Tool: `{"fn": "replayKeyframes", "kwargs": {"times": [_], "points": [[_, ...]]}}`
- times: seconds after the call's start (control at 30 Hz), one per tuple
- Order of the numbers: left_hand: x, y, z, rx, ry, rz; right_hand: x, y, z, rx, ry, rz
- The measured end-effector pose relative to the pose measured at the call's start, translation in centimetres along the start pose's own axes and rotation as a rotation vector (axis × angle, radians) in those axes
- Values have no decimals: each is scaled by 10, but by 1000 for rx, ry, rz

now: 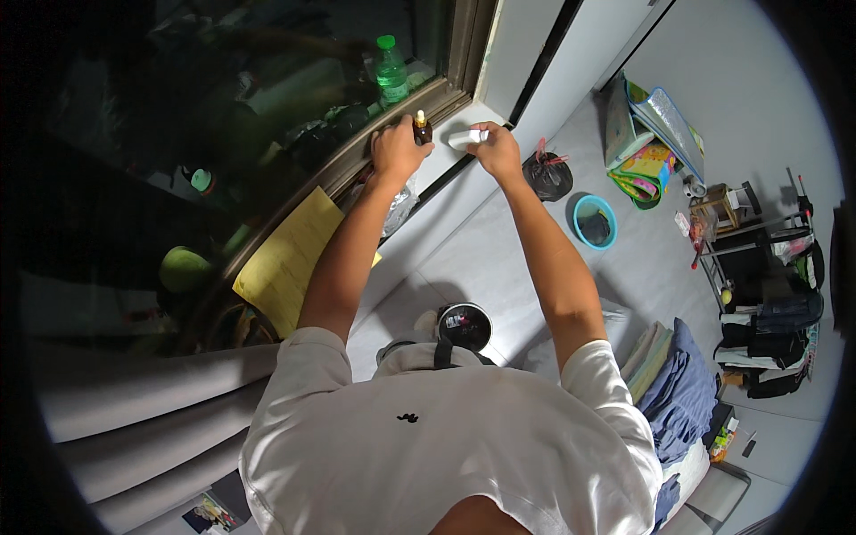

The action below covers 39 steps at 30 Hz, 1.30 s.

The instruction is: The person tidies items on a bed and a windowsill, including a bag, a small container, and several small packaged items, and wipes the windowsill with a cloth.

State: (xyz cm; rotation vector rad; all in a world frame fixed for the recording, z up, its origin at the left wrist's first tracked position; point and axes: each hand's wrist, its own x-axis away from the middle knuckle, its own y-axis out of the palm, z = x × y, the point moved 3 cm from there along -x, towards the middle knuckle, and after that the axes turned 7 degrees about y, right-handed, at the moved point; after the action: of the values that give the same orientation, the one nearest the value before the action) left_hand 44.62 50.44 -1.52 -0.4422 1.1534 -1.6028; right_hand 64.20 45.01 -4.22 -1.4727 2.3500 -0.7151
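Over the white window sill (447, 160), my left hand (396, 150) grips a dark brown dropper bottle (422, 132) with a gold collar and pale bulb. The bottle stands upright against the inner side of the hand, close to the window frame. To its right, my right hand (498, 152) holds a small white bottle (463, 139) by one end, tipped on its side. Its other end points left, toward the dropper bottle. Whether either bottle touches the sill I cannot tell. Clear plastic wrapping (400, 212) lies on the sill below my left wrist.
Behind the window glass stands a green plastic bottle (392, 73). A yellow sheet (294, 257) lies along the sill under my left arm. On the floor are a tied black bag (548, 177), a blue basin (610, 239), a round bin (490, 328) and folded mats (669, 120).
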Motion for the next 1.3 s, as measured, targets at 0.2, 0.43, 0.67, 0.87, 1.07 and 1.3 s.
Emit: {"fn": "replayKeyframes", "kwargs": {"times": [0.2,0.43,0.67,0.87,1.07,1.3], "points": [[6,3,-4,-4,-24,-7,-40,23,-21,183,-379,-84],[35,-18,4,-30,21,93,-77,55,-22,229,-369,-307],[54,-39,11,76,111,228,-62,65,-2,97,-241,-174],[89,-8,57,403,427,362,33,40,52,-256,-240,312],[151,76,131,637,507,-22,202,21,162,-375,292,410],[270,183,215,719,642,-614,418,-8,323,-289,769,494]]}}
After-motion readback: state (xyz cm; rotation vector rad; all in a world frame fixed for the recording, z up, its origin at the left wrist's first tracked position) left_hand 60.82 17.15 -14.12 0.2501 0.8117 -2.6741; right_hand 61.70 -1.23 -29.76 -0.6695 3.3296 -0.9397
